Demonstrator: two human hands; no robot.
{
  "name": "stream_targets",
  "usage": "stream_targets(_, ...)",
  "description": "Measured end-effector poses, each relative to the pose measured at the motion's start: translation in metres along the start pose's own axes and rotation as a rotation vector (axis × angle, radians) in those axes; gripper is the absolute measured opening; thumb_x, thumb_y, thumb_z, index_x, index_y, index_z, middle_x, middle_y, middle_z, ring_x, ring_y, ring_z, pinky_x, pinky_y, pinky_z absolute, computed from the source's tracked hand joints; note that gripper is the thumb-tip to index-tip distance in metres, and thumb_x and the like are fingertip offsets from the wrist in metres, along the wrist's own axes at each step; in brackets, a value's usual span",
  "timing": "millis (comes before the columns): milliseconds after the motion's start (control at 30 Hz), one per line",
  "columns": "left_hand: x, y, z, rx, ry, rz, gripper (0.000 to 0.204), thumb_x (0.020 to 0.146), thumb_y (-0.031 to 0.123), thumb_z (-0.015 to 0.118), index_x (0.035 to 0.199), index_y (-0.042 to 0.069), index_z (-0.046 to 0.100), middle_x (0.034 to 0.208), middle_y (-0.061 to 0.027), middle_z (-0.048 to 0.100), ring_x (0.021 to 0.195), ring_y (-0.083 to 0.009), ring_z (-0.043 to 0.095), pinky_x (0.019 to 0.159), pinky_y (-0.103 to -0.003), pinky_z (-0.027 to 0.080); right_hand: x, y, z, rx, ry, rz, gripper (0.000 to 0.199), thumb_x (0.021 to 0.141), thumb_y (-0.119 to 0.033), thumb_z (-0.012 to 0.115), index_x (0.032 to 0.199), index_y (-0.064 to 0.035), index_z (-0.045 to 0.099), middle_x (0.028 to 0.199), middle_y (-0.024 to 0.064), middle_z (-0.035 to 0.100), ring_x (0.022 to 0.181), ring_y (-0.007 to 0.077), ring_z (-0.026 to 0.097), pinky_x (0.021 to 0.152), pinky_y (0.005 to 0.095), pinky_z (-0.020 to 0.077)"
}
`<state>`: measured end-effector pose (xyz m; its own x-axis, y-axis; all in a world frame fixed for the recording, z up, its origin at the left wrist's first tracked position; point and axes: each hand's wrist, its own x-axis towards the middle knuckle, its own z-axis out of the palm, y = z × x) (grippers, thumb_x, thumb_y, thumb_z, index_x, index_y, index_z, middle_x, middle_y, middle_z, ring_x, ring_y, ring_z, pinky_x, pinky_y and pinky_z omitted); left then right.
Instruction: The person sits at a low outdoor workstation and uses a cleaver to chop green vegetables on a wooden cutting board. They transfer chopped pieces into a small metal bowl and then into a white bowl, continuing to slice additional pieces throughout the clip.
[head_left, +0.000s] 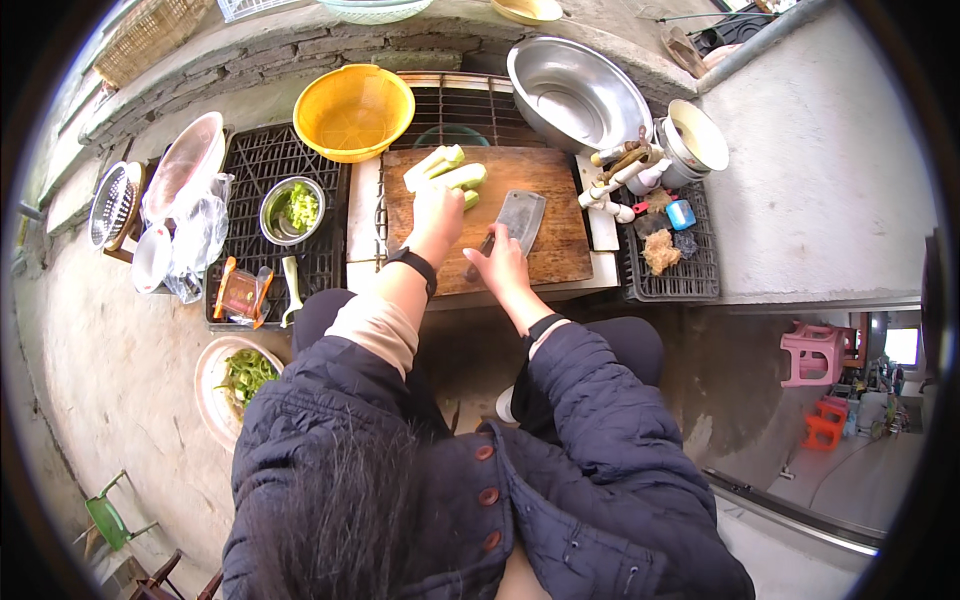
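A wooden cutting board [560, 240] lies in front of me. Several thick, pale green peeled vegetable stems [462, 177] rest near its far left side. My left hand [438, 218] is closed at their near ends; a short green piece [470, 200] shows beside its fingers. What exactly sits inside that fist is hidden. A cleaver [522, 218] lies flat on the board, blade pointing away and to the right. Around its dark handle curl the thumb and fingers of my right hand [505, 268].
Left of the board, a steel bowl [268, 222] of chopped green pieces stands on a black crate [245, 165]. A yellow basin [355, 150] and large steel basin [640, 112] sit behind. Right are taps [622, 185] and stacked bowls [697, 135]. Peelings fill a basin [212, 385] at lower left.
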<state>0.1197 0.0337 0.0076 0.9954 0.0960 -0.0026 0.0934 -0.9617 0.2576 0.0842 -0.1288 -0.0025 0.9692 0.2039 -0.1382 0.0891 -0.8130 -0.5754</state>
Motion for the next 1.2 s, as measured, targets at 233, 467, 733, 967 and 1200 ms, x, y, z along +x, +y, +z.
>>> stream_targets(233, -0.023, -0.006, 0.015, -0.179, 0.078, -0.075, 0.019, 0.081, 0.013, 0.072, 0.095, 0.000, 0.074, 0.095, -0.0227, 0.073, 0.086, -0.0379, 0.074, 0.077, -0.047, 0.060, 0.015, 0.010, -0.025, 0.389, 0.019, 0.255, 0.059, 0.083, -0.014, 0.071, 0.133, -0.0042, 0.042, 0.112, 0.0278, 0.065, 0.098, 0.0431, 0.068, 0.088, 0.0490, 0.0549)
stream_targets(467, -0.053, 0.034, 0.022, -1.327, -0.259, -0.767, 0.040, 0.074, 0.019, 0.084, 0.105, -0.006, 0.074, 0.093, -0.0193, 0.075, 0.071, -0.0259, 0.074, 0.065, -0.037, 0.064, -0.013, -0.004, -0.139, 0.807, -0.047, 0.272, 0.034, 0.098, -0.022, 0.069, 0.120, -0.0084, 0.048, 0.081, 0.0011, 0.052, 0.057, 0.0094, 0.050, 0.044, 0.0238, 0.0385)
stream_targets(733, -0.101, 0.056, 0.076, -1.007, 0.179, -0.587, 0.036, 0.080, 0.017, 0.083, 0.106, -0.004, 0.070, 0.086, -0.0136, 0.075, 0.066, -0.0178, 0.072, 0.060, -0.031, 0.060, -0.045, 0.001, -0.155, 0.681, -0.107, 0.033, 0.027, 0.103, -0.021, 0.063, 0.124, -0.0049, 0.054, 0.085, 0.0020, 0.057, 0.057, 0.0092, 0.055, 0.048, 0.0255, 0.0457)
stream_targets(967, -0.110, 0.051, 0.068, -0.802, 0.065, -0.463, 0.037, 0.079, 0.025, 0.082, 0.106, 0.002, 0.070, 0.089, -0.0152, 0.075, 0.084, -0.0286, 0.073, 0.079, -0.039, 0.057, -0.040, 0.059, -0.099, 0.316, -0.106, -0.032, 0.040, 0.100, -0.022, 0.066, 0.136, -0.0068, 0.056, 0.077, 0.0023, 0.061, 0.053, 0.0094, 0.053, 0.048, 0.0278, 0.0473)
stream_targets(1200, -0.093, 0.037, 0.054, -0.946, 0.020, -0.567, 0.051, 0.082, 0.021, 0.084, 0.126, 0.002, 0.065, 0.102, -0.0133, 0.072, 0.085, -0.0197, 0.073, 0.065, -0.033, 0.062, -0.036, 0.063, -0.094, 0.446, -0.234, 0.075, 0.041, 0.098, -0.024, 0.070, 0.131, -0.0020, 0.058, 0.098, 0.0153, 0.073, 0.085, 0.0252, 0.072, 0.075, 0.0363, 0.0570)
